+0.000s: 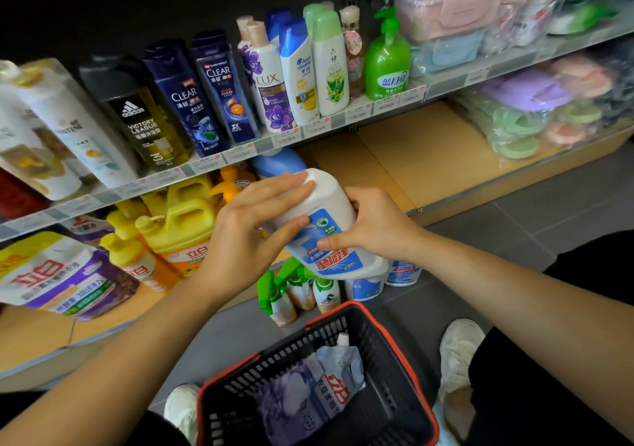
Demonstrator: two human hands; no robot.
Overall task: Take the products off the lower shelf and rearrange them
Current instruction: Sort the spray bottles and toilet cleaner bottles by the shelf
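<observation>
A white bottle with a blue label is held tilted in mid-air in front of the lower shelf, its base pointing up toward the shelf. My left hand grips its left side, fingers over the base and thumb on the label. My right hand holds its right side, thumb pressed on the label. Yellow jugs, a purple-and-white refill pouch and a blue bottle sit on the lower shelf's left part.
On the floor stand green-topped spray bottles and white bottles with blue labels. A black basket with a red rim below holds a refill pouch. Shampoo bottles fill the upper shelf. My shoes flank the basket.
</observation>
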